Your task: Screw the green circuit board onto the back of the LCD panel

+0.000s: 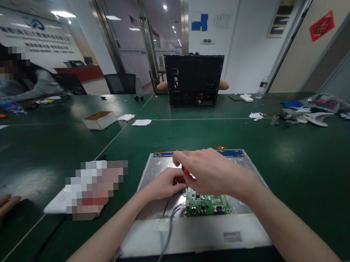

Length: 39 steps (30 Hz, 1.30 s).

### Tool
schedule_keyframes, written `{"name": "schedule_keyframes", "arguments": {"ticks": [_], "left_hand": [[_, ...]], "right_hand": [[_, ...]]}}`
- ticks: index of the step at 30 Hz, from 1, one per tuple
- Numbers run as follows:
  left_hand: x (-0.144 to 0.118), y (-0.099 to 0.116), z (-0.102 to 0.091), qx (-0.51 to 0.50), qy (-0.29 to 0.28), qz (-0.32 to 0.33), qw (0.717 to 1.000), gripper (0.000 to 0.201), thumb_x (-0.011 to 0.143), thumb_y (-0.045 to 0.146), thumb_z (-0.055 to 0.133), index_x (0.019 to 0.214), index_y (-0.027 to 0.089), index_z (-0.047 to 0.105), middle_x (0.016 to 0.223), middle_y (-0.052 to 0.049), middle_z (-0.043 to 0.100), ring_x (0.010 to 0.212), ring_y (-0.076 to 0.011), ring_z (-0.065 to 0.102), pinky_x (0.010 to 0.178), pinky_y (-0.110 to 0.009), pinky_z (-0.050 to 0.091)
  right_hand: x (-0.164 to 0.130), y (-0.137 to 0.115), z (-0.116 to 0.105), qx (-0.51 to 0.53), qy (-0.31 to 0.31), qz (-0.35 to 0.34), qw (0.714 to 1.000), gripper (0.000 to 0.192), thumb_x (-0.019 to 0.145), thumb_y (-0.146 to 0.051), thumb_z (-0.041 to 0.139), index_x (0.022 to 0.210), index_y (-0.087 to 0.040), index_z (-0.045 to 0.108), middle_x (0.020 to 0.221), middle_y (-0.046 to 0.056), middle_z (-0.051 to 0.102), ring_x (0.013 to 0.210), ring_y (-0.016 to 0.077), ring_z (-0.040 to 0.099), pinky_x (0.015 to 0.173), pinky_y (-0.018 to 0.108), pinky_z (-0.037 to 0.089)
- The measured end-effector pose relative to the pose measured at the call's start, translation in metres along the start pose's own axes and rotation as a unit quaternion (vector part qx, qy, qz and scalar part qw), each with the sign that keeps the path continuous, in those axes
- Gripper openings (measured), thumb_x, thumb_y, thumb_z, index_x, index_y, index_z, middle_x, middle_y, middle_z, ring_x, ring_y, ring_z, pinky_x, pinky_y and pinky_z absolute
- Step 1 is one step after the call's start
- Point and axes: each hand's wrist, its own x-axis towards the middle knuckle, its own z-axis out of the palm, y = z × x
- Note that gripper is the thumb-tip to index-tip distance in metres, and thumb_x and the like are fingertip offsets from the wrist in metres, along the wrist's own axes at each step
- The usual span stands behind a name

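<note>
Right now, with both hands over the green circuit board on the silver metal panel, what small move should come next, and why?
Probably keep the orange-handled tool upright and seat its tip before turning. The right hand grips it from above, the left hand steadies it just behind the green circuit board on the silver metal panel. The tip is hidden by the fingers, so its seating cannot be confirmed.

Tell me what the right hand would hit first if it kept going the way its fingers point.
The right hand points left, slightly away. It seems to grip an orange-handled tool, which looks closest, then the left hand. Beyond lies the metal panel. Depth is uncertain.
</note>
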Motion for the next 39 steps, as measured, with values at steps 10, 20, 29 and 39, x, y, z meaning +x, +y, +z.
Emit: {"name": "schedule_keyframes", "arguments": {"ticks": [10,20,29,39], "left_hand": [[0.0009,0.0039,-0.0019,-0.033,-0.022,-0.017,0.999,0.007,0.077,0.014,0.057,0.081,0.016,0.061,0.070,0.001,0.063,0.062,-0.0143,0.057,0.060,-0.024,0.044],[0.0001,0.0023,0.0009,-0.017,-0.006,-0.017,1.000,0.006,0.077,0.015,0.057,0.080,0.016,0.062,0.070,0.000,0.063,0.064,-0.0152,0.057,0.060,-0.024,0.044],[-0.0002,-0.0030,0.0013,0.004,-0.007,-0.007,1.000,0.012,0.076,0.017,0.055,0.084,0.016,0.064,0.072,-0.001,0.065,0.069,-0.0177,0.058,0.064,-0.026,0.048],[0.0006,-0.0013,-0.0005,0.015,-0.003,-0.001,1.000,0.011,0.078,0.022,0.055,0.078,0.017,0.066,0.086,-0.003,0.069,0.081,-0.0203,0.060,0.077,-0.029,0.048]], "right_hand": [[0.0032,0.0044,0.0071,-0.102,0.061,0.078,0.990,0.017,0.091,-0.038,0.055,0.094,-0.021,0.057,0.073,0.001,0.067,0.058,0.0143,0.056,0.047,0.027,0.017],[0.0056,0.0009,0.0060,-0.082,0.041,0.051,0.994,0.010,0.088,-0.024,0.053,0.096,-0.019,0.055,0.077,0.002,0.065,0.059,0.0133,0.054,0.048,0.028,0.018],[0.0017,0.0011,0.0069,-0.043,0.044,-0.033,0.998,0.017,0.084,-0.015,0.053,0.101,-0.016,0.051,0.092,0.003,0.061,0.060,0.0114,0.048,0.045,0.026,0.022],[0.0065,-0.0010,0.0068,-0.027,0.044,-0.022,0.998,0.017,0.093,-0.031,0.050,0.086,-0.019,0.059,0.081,0.001,0.065,0.065,0.0117,0.052,0.050,0.028,0.019]]}}
